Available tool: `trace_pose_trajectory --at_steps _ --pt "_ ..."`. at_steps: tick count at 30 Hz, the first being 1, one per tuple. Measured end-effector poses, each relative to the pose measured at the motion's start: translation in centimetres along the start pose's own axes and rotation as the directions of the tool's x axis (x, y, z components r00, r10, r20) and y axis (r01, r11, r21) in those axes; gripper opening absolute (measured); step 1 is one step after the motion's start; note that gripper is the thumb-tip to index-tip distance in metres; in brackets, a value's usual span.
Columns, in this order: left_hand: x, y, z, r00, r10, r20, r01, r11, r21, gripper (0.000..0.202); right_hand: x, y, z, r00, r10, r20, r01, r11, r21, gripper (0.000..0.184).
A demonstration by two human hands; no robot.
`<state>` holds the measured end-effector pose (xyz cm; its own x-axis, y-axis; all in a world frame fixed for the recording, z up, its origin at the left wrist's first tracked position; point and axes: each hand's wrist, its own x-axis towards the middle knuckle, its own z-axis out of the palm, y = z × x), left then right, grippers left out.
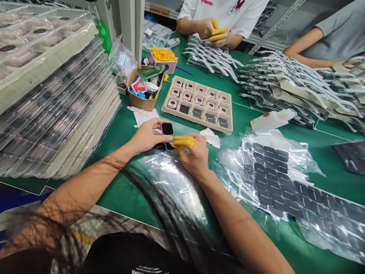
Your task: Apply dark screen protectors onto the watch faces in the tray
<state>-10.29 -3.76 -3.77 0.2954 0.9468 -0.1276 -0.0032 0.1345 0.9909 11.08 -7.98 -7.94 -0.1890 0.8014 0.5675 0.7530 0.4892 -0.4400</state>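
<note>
My left hand (146,135) grips a small watch case (167,128) by its edges, with its dark, white-rimmed screen facing up. Just to the right, my right hand (194,150) wears yellow finger cots (184,142) on its fingers, which are drawn together close by the watch case. Whatever may be between those fingertips is hidden. Below both hands lies a clear plastic sheet (182,190), and dark square film pieces (155,149) show partly under the fingers. Beyond them, a beige tray (196,122) carries pink watch cases (186,96) in its cells and several dark squares in the front row.
Stacked trays (94,99) rise high on the left. A cardboard box (141,99) of odds and ends stands near a box of yellow finger cots (163,55). Sheets of dark squares (272,175) and a white bottle (272,120) lie right. Across the table, a co-worker's hands (216,32) work beside white straps.
</note>
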Motion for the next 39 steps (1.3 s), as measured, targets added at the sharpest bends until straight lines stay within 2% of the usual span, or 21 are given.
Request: trace_pose_trajectory --at_steps 2,5,7,11,15,18,21,23,25,26,28,29,30,32,34,35,37,39 --pt "-0.1 0.1 0.1 1.000 -0.015 0.020 0.014 1.000 0.025 0.055 -0.3 0.2 0.0 0.997 -0.082 -0.006 0.081 0.994 -0.067 0.023" --pt "-0.1 0.3 0.0 0.997 -0.044 0.068 0.042 0.999 0.033 0.054 -0.7 0.5 0.2 0.992 -0.126 0.009 0.126 0.977 -0.170 0.024" --pt "-0.1 0.5 -0.1 0.992 -0.059 0.109 0.056 0.998 0.024 0.056 -0.9 0.8 0.4 0.981 -0.184 -0.055 0.170 0.965 -0.202 0.020" --pt "0.0 0.8 -0.4 0.986 -0.057 0.154 0.053 0.998 0.026 0.060 -0.8 1.4 0.8 0.911 -0.352 -0.216 0.320 0.932 -0.171 0.020" --pt "-0.1 0.5 -0.2 0.981 -0.034 0.192 0.037 0.999 -0.010 0.063 -0.4 1.8 0.9 0.906 -0.372 -0.202 0.355 0.928 -0.115 0.025" --pt "0.1 -0.3 -0.2 0.990 0.008 0.138 -0.013 0.999 0.036 0.060 -0.1 1.0 0.0 0.911 -0.377 -0.166 0.372 0.926 -0.063 0.025" --pt "0.8 -1.2 -0.5 0.995 0.094 -0.021 -0.086 0.970 0.226 0.055 -0.5 -1.0 -2.7 0.921 -0.383 -0.069 0.389 0.913 0.127 0.024" --pt "1.1 -1.5 -0.7 0.979 0.172 -0.111 -0.122 0.927 0.354 0.053 -1.3 -2.3 -4.9 0.947 -0.320 0.040 0.283 0.883 0.375 0.022" --pt "0.7 -1.2 -0.3 0.948 0.281 -0.152 -0.191 0.879 0.437 0.050 -2.2 -3.0 -6.7 0.986 -0.133 0.105 0.048 0.817 0.575 0.016" --pt "0.3 -0.8 0.1 0.932 0.332 -0.148 -0.236 0.862 0.448 0.049 -2.6 -3.1 -7.2 0.994 0.005 0.113 -0.074 0.784 0.616 0.012" --pt "-1.0 0.1 1.2 0.920 0.373 -0.116 -0.301 0.867 0.397 0.049 -3.2 -2.9 -7.3 0.965 0.257 0.058 -0.242 0.778 0.579 0.008" --pt "-1.7 0.6 1.9 0.929 0.357 -0.097 -0.306 0.889 0.340 0.051 -3.3 -2.7 -6.9 0.952 0.305 0.012 -0.266 0.810 0.522 0.008" --pt "-2.4 1.1 2.4 0.942 0.325 -0.086 -0.292 0.917 0.274 0.052 -3.3 -2.4 -6.2 0.957 0.289 -0.035 -0.243 0.858 0.453 0.008" --pt "-3.2 2.0 3.0 0.956 0.270 -0.118 -0.251 0.956 0.154 0.057 -3.1 -2.1 -4.7 0.986 0.116 -0.116 -0.078 0.952 0.296 0.010" --pt "-3.2 2.6 2.9 0.955 0.234 -0.184 -0.227 0.972 0.059 0.061 -2.7 -2.0 -3.2 0.982 -0.081 -0.172 0.108 0.983 0.149 0.016" --pt "-2.9 2.8 2.6 0.957 0.203 -0.205 -0.203 0.979 0.020 0.063 -2.4 -2.0 -2.5 0.973 -0.128 -0.189 0.148 0.984 0.094 0.020" --pt "-2.3 2.9 2.0 0.979 0.093 -0.181 -0.099 0.995 -0.027 0.064 -2.0 -2.3 -1.6 0.973 -0.126 -0.194 0.142 0.987 0.073 0.024" --pt "-1.9 2.7 1.5 0.994 -0.040 -0.101 0.036 0.999 -0.041 0.063 -1.7 -2.6 -1.2 0.978 -0.098 -0.181 0.122 0.985 0.124 0.023"
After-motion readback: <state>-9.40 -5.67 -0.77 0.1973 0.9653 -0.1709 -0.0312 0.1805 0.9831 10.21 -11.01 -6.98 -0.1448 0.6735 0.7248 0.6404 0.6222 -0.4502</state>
